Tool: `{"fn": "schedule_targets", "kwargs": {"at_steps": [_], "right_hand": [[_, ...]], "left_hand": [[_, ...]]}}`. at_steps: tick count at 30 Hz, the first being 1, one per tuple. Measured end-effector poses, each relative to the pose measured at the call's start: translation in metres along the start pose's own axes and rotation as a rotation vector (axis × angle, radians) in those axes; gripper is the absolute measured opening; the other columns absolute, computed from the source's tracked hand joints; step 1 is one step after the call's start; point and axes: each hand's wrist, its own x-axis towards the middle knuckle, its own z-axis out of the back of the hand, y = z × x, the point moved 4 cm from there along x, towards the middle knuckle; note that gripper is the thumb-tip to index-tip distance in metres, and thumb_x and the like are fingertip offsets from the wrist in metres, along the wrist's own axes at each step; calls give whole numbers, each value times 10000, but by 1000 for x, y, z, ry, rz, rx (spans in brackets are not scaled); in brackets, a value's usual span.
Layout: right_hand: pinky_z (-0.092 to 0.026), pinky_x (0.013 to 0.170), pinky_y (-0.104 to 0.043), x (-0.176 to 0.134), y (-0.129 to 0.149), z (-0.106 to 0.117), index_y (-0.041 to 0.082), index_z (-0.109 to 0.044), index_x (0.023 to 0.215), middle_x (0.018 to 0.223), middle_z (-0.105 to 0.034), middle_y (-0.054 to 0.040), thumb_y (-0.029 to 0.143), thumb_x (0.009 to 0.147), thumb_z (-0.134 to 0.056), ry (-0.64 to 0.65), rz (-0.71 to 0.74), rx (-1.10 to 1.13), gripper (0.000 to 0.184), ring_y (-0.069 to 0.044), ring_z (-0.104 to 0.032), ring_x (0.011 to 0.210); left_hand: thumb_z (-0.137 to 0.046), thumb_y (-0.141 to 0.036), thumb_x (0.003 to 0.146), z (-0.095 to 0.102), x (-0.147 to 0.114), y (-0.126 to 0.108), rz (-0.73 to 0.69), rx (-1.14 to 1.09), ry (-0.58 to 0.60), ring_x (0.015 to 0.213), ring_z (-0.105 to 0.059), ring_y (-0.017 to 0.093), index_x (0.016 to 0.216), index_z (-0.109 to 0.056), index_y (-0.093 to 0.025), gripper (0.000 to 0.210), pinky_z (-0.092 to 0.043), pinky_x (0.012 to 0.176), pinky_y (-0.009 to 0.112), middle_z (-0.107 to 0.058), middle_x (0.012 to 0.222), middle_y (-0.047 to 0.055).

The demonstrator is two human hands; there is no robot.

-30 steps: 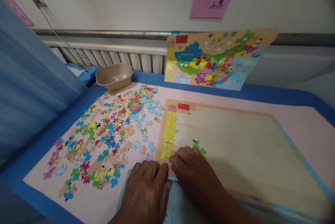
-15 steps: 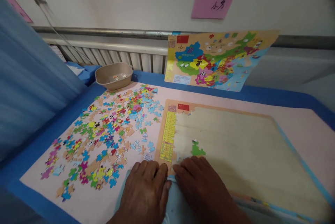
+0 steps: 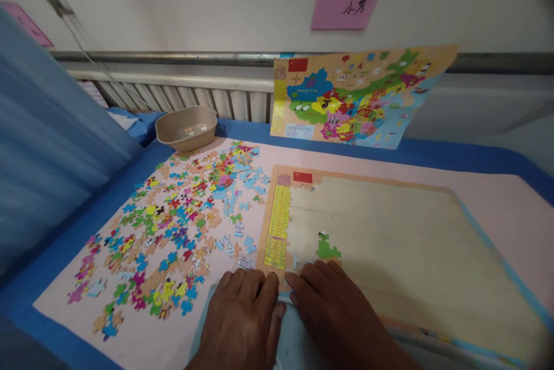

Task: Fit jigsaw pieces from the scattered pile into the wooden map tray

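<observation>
Bending over the near left corner of the puzzle board (image 3: 389, 243), the left hand (image 3: 242, 315) and the right hand (image 3: 335, 303) sit side by side, a small gap between them. Each keeps its fingers bent and close together at the board's edge; whether either pinches a piece cannot be told, since the backs of the hands hide the undersides.

The board lies on a pink sheet (image 3: 493, 200). Inside its frame, a yellow strip (image 3: 277, 225) runs down the left side, a red flag section (image 3: 302, 178) fills the far left corner, and a green cluster (image 3: 328, 250) rests just beyond the right hand. Most of its pale wooden floor is bare.

Left of the board, loose pieces (image 3: 180, 235) spread widely over the sheet in many colours, light blue ones nearest the frame. Behind them stands a beige basin (image 3: 186, 144), upright, with a few small pieces (image 3: 189, 131) on its bottom. A printed map (image 3: 363, 98) leans upright past the board's far edge, on the blue surface (image 3: 459, 156).
</observation>
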Motion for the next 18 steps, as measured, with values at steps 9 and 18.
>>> {"fn": "schedule_targets", "kwargs": {"at_steps": [9, 18], "right_hand": [[-357, 781, -381, 2, -2, -1, 211, -640, 1056, 843, -632, -14, 49, 1014, -525, -15, -5, 2, 203, -221, -512, 761], [-328, 759, -367, 3, -2, 0, 230, -622, 1041, 810, -617, 3, 80, 1017, -579, -4, -9, -4, 158, -214, -498, 737]], "left_hand": [[-609, -252, 965, 0, 3, -1, 5, 4, -6, 812, -625, 264, 1298, -593, -228, 334, -469, 707, 430, -697, 973, 57], [-559, -209, 953, 5, 8, -6, 20, 6, -62, 790, -630, 278, 1245, -598, -220, 295, -471, 699, 456, -707, 957, 54]]}}
